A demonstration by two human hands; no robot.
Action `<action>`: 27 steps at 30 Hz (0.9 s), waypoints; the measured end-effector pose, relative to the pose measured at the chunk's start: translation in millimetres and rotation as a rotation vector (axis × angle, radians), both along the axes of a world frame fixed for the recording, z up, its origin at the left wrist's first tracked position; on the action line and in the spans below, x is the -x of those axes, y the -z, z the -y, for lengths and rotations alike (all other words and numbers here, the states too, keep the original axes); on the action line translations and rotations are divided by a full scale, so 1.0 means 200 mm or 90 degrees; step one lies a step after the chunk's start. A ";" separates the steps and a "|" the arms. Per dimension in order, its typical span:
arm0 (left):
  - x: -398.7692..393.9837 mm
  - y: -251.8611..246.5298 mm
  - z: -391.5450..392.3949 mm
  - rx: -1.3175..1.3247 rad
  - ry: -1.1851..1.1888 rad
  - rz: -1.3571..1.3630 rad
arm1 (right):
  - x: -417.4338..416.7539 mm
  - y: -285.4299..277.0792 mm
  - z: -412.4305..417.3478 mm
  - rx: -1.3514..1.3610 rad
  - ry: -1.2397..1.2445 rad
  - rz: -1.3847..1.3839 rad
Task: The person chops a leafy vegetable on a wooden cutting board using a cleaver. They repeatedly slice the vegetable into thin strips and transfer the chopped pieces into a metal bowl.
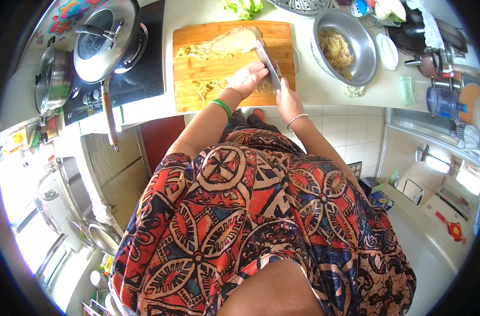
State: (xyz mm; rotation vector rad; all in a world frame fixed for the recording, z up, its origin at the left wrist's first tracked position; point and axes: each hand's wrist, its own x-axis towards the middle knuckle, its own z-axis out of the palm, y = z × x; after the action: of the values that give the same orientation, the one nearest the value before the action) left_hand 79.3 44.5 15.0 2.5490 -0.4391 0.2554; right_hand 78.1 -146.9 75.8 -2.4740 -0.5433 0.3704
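Note:
My right hand (289, 98) grips a kitchen knife (268, 65). Its broad blade points away from me across the right part of a wooden cutting board (234, 61). Beside the blade, my left hand (248, 79) presses down with curled fingers on a yellowish leaf, apparently pickled cabbage (208, 85). Most of that leaf is hidden under the hand, while its ragged end sticks out to the left. Farther back on the board lies a larger pale cabbage piece (228, 41), with its thick end by the knife tip. Thin pale shreds show near the blade.
Right of the board stands a metal bowl (362, 55) holding yellowish shreds (334, 51). Green lettuce (244, 8) lies behind the board. At left, a lidded wok (101, 51) sits on a black gas stove (153, 51), its wooden handle (108, 114) jutting past the counter edge.

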 end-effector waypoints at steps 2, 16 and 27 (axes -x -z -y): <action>0.01 0.00 -0.01 -0.001 0.000 -0.051 | 0.00 0.02 0.00 0.021 -0.007 -0.010; 0.05 0.08 -0.05 -0.007 0.027 -0.016 | -0.01 -0.20 0.04 0.063 -0.080 -0.054; 0.09 0.04 -0.05 0.009 0.003 0.030 | -0.03 -0.11 -0.02 0.015 -0.054 -0.075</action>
State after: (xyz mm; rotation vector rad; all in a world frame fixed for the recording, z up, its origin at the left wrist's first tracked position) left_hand 60.9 53.8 7.3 2.5325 -0.4598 0.3167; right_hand 84.2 -142.7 98.1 -2.4386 -0.5987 0.5548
